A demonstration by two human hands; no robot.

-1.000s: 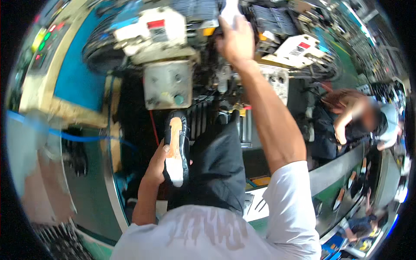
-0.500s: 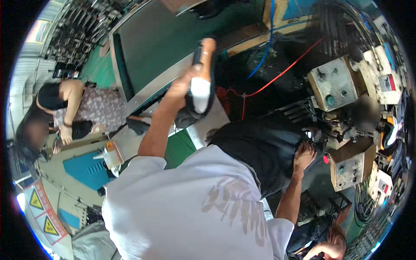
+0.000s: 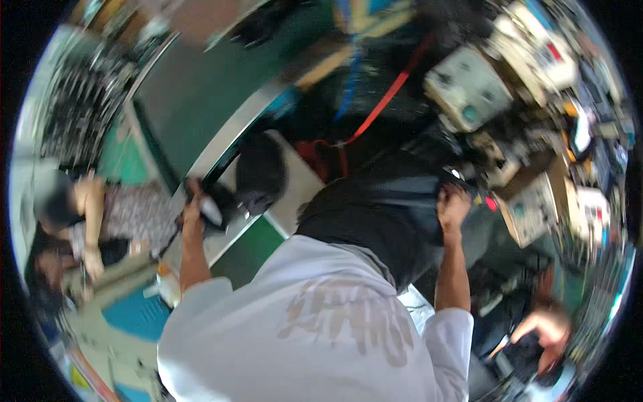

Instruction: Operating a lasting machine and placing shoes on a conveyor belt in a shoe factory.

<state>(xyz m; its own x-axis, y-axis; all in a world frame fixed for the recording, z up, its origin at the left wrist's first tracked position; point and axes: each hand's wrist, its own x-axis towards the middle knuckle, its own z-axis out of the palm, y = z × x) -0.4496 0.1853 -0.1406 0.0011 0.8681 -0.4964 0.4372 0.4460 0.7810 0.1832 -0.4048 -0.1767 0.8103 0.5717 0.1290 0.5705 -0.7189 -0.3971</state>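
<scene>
My left hand (image 3: 192, 206) is out over the bench edge at the left, its fingers closed at the side of a dark shoe-like piece (image 3: 213, 213) with a pale patch. Motion blur hides the exact grip. Just to the right of this piece, a rounded black object (image 3: 261, 171) sits on the pale metal bench (image 3: 295, 181). My right hand (image 3: 454, 206) lies over the dark cloth (image 3: 382, 208) covering my leg, at the knee. Its fingers look stretched out, with nothing seen in them, close to a machine with a red button (image 3: 491, 203).
A green conveyor belt (image 3: 207, 87) with a metal rim runs behind the bench. Grimy control boxes (image 3: 465, 87) and machinery stand at the right. A red hose (image 3: 385, 100) and a blue hose (image 3: 348, 80) hang ahead. One person (image 3: 94, 221) sits at the left, another (image 3: 546, 328) at the lower right.
My left hand has swung left and down from over the belt's edge, where it held up a black, tan and white shoe-like piece. The right hand stays on the dark cloth. The whole view has shifted.
</scene>
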